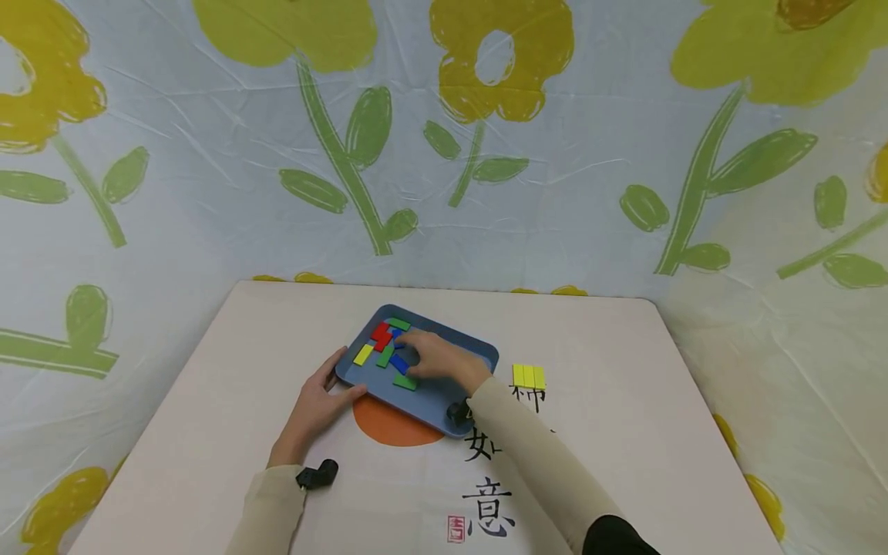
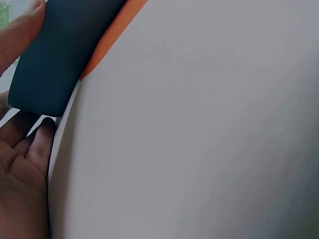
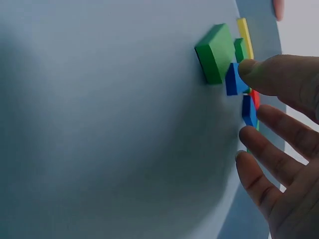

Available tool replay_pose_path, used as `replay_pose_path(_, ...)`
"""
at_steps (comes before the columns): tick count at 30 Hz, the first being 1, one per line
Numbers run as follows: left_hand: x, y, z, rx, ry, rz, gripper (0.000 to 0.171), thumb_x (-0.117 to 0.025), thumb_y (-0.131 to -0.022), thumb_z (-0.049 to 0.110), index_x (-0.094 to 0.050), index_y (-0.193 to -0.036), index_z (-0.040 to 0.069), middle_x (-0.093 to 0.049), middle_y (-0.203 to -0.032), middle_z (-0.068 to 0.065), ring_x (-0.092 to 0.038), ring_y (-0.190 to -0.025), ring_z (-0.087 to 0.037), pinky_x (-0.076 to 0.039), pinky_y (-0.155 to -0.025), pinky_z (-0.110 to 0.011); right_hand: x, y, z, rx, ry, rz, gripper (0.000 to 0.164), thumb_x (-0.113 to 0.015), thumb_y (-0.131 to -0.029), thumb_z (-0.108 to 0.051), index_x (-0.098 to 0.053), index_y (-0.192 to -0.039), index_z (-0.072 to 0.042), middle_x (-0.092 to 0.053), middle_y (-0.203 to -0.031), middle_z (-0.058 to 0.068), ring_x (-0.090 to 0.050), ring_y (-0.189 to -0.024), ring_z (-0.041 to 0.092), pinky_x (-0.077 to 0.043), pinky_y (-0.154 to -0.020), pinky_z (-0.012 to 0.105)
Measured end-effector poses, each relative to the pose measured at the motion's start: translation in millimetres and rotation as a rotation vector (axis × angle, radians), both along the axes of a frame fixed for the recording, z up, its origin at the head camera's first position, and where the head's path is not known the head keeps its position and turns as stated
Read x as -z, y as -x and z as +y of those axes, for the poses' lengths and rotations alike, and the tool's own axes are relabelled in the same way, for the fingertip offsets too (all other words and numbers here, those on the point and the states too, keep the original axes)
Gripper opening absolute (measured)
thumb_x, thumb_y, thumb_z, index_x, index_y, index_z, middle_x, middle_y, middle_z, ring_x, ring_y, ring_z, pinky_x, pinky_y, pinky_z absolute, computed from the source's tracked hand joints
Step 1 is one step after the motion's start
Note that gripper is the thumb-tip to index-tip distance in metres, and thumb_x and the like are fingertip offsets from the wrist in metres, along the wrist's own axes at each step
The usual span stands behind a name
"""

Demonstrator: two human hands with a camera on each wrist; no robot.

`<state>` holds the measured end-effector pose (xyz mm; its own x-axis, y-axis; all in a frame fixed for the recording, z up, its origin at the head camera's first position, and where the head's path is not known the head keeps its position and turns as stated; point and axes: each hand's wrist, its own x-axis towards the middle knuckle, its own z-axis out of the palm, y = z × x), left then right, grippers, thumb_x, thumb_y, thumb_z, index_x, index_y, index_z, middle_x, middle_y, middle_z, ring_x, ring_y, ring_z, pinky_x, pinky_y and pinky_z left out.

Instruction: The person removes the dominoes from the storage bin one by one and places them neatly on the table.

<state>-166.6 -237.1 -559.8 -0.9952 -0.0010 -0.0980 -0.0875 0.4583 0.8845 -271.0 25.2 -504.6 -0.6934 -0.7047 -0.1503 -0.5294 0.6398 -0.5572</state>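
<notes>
A blue-grey tray (image 1: 432, 398) lies tilted across the table, with small flat rectangular blocks on it. My left hand (image 1: 315, 407) grips its left corner, thumb on the near rim and fingers at the outer side. Over the tray, my right hand (image 1: 437, 357) has its fingers apart. Its thumb tip is right at one blue block (image 3: 232, 79), while the index fingertip is close to another blue block (image 3: 248, 110). Near the thumb lies a green block (image 3: 217, 55). Red blocks (image 1: 382, 339), a yellow block (image 1: 363, 354) and more green blocks (image 1: 385, 356) sit to the left.
Three yellow blocks (image 1: 529, 376) lie side by side on the table, right of the tray. The pale table cover (image 1: 388, 493) has black characters (image 1: 489, 505) and an orange disc (image 1: 395, 425), partly under the tray. A flower-patterned curtain (image 1: 229, 193) hangs behind.
</notes>
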Motion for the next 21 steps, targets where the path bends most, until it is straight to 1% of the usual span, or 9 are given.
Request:
replay_pose_path(4,-0.2,-0.4,-0.5,0.002,0.000,0.006,0.093,-0.080,-0.091,0.049,-0.030,-0.166,0.029,-0.029,-0.172,-0.014,-0.036,-0.155,-0.039,-0.036,-0.126,-0.051,2.8,2.0,-4.6,-0.008,-0.017,0.006,0.058,-0.075,-0.097,-0.017,-0.056,-0.151,-0.011,-0.053,-0.156,0.010,-0.051,-0.144,0.025,-0.045,-0.122,0.041)
replay_pose_path(11,-1.3,-0.1,0.5,0.001,0.005,0.001,0.093,-0.080,-0.091,0.048,-0.030,-0.167,0.029,-0.029,-0.172,-0.014,-0.035,-0.156,-0.039,-0.036,-0.125,-0.050,4.1,3.9,-6.8,-0.026,-0.036,0.022,0.055,-0.075,-0.097,-0.016,-0.058,-0.149,-0.011,-0.055,-0.155,0.011,-0.052,-0.142,0.026,-0.044,-0.123,0.041)
replay_pose_path(17,-1.2,-0.1,0.9,0.000,0.015,0.005,0.093,-0.080,-0.091,0.048,-0.029,-0.167,0.028,-0.029,-0.172,-0.014,-0.036,-0.156,-0.039,-0.037,-0.125,-0.050,6.7,3.8,-8.5,-0.051,-0.043,0.053,0.054,-0.075,-0.096,-0.015,-0.060,-0.147,-0.011,-0.058,-0.151,0.010,-0.056,-0.137,0.026,-0.046,-0.122,0.041)
replay_pose_path(21,-0.4,-0.4,1.2,-0.001,0.013,0.006,0.093,-0.080,-0.091,0.049,-0.029,-0.167,0.029,-0.029,-0.172,-0.012,-0.035,-0.156,-0.037,-0.037,-0.125,-0.049,7.2,3.3,-9.6,-0.056,-0.036,0.042,0.053,-0.074,-0.096,-0.013,-0.061,-0.146,-0.010,-0.059,-0.151,0.011,-0.055,-0.137,0.026,-0.045,-0.123,0.042)
